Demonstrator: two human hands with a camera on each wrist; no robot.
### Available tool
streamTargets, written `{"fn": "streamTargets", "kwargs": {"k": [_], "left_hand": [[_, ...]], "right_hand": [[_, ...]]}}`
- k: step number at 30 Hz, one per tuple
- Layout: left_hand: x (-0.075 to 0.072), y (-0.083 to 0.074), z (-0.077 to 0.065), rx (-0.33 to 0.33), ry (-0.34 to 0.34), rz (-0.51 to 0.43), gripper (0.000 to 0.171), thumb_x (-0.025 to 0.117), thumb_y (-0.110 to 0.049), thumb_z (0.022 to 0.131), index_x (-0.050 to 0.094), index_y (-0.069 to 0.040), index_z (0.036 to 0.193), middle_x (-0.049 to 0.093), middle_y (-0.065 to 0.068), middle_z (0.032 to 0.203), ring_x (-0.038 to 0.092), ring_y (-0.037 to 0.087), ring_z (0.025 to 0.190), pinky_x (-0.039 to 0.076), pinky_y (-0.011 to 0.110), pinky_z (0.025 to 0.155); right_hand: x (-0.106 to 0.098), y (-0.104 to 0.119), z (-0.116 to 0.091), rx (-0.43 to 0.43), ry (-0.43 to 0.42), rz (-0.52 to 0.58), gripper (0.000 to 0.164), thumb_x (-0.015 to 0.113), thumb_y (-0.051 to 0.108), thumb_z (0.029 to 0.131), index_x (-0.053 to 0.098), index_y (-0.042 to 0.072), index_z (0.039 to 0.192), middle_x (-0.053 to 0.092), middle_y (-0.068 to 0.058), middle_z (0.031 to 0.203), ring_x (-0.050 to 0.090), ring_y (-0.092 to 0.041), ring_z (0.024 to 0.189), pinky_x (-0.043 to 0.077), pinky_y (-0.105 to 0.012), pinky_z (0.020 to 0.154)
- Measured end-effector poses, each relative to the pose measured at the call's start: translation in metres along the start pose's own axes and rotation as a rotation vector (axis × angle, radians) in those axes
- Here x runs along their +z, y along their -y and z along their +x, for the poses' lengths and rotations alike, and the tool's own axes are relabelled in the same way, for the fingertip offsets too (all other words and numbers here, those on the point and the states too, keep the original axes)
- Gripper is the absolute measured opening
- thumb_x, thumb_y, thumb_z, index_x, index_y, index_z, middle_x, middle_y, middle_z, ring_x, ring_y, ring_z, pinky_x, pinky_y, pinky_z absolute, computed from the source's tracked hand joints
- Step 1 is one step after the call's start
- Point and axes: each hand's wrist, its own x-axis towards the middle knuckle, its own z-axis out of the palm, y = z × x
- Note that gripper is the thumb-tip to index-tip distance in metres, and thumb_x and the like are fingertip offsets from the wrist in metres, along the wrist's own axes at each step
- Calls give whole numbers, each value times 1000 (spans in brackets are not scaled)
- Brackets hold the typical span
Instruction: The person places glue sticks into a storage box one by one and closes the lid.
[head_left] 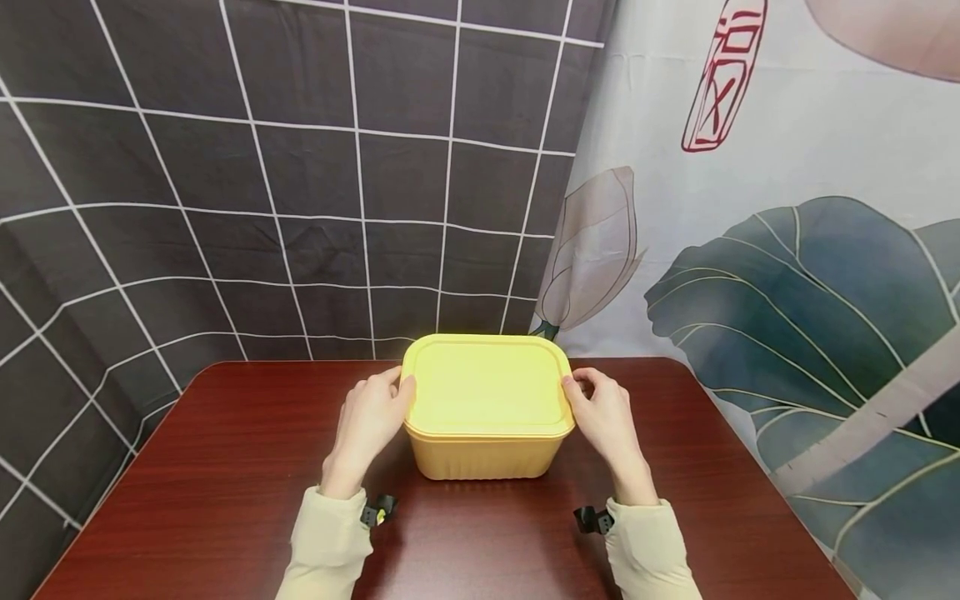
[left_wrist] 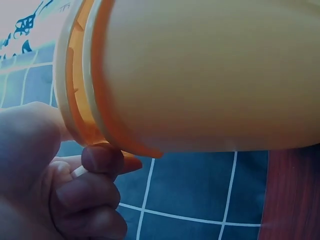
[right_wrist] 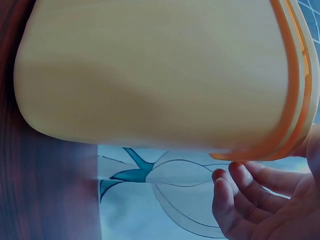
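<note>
A yellow plastic storage box [head_left: 487,458] stands on the table, with a brighter yellow lid [head_left: 491,383] over its top. My left hand [head_left: 371,417] pinches the lid's left edge, thumb on top and fingers curled beneath. A narrow gap shows between the lid [left_wrist: 61,75] and the rim of the box [left_wrist: 200,75] in the left wrist view. On the opposite side, my right hand [head_left: 606,414] pinches the lid's right edge with its thumb above. The right wrist view shows those fingers [right_wrist: 250,192] bent just under the rim. What the box contains is hidden.
The dark red wooden table [head_left: 225,500] extends on both sides of the box. Behind it hangs a dark grey cloth [head_left: 300,183] with a white grid, and to the right a white cloth [head_left: 645,100] with printed leaves.
</note>
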Motion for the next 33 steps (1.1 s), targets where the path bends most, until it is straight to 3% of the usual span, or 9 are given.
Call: {"fn": "streamTargets", "kwargs": {"k": [10, 33], "left_hand": [[0, 1, -1, -1, 32, 35, 34, 48, -31, 98, 69, -10, 115, 50, 2, 60, 48, 20, 56, 36, 33, 49], [3, 4, -1, -12, 74, 68, 35, 47, -31, 98, 68, -7, 113, 55, 3, 67, 54, 23, 64, 42, 35, 57]], "right_hand": [[3, -2, 1, -2, 13, -21, 26, 60, 24, 96, 67, 1, 106, 63, -10, 86, 56, -24, 75, 47, -30, 63], [2, -3, 0, 13, 56, -54, 29, 59, 26, 97, 67, 0, 108, 64, -10, 88, 57, -24, 76, 48, -32, 64]]}}
